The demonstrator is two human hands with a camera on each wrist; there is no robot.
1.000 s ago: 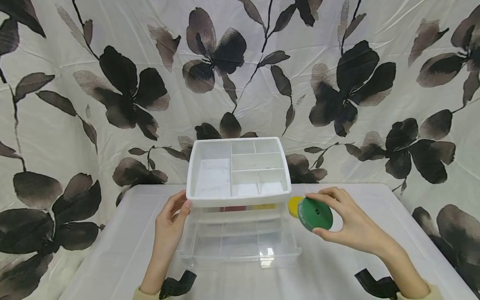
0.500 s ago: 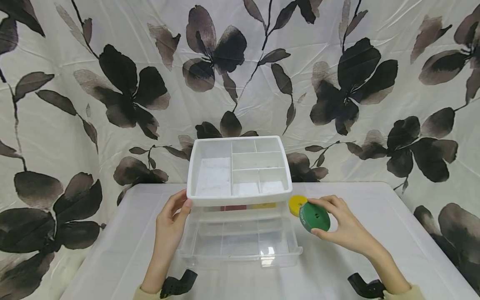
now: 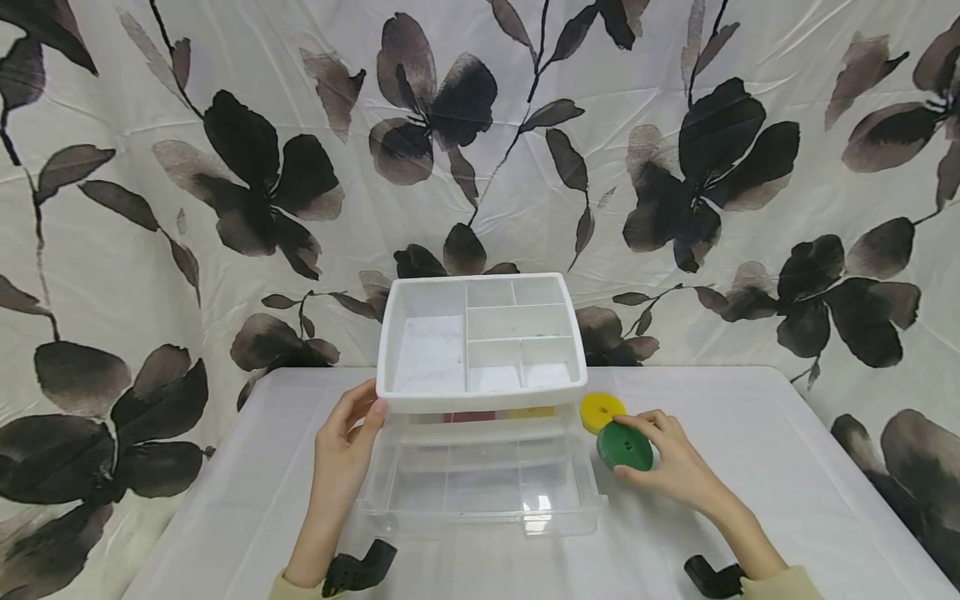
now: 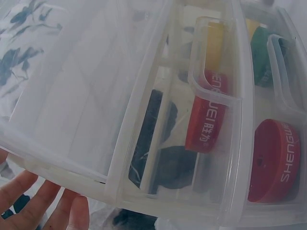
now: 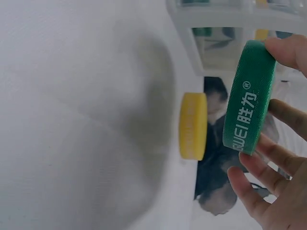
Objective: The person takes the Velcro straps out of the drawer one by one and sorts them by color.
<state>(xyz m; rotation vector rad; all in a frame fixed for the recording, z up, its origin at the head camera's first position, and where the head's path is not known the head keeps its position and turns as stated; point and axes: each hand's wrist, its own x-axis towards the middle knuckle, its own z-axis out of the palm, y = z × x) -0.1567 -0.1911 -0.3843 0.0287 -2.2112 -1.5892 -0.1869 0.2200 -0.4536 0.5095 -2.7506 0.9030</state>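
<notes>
A roll of green tape (image 3: 626, 447) with white lettering is pinched between the thumb and fingers of my right hand (image 3: 671, 458), right of a white drawer organizer (image 3: 480, 404). A roll of yellow tape (image 3: 602, 412) lies on the table just behind it; in the right wrist view the green roll (image 5: 250, 98) stands apart from the yellow roll (image 5: 193, 126). My left hand (image 3: 343, 437) rests its thumb and fingertips against the organizer's left side. In the left wrist view, rolls of red tape (image 4: 274, 160) and green tape (image 4: 261, 56) show through the clear drawer fronts.
The organizer's top tray (image 3: 427, 354) has several compartments. A clear divided drawer (image 3: 480, 492) juts out toward me at the bottom. White table surface (image 3: 750, 442) extends on both sides, and a floral cloth (image 3: 555, 208) hangs behind.
My right hand has moved left and down with the green roll, which has tilted flatter. More of the yellow roll now shows. My left hand has stayed at the organizer's side.
</notes>
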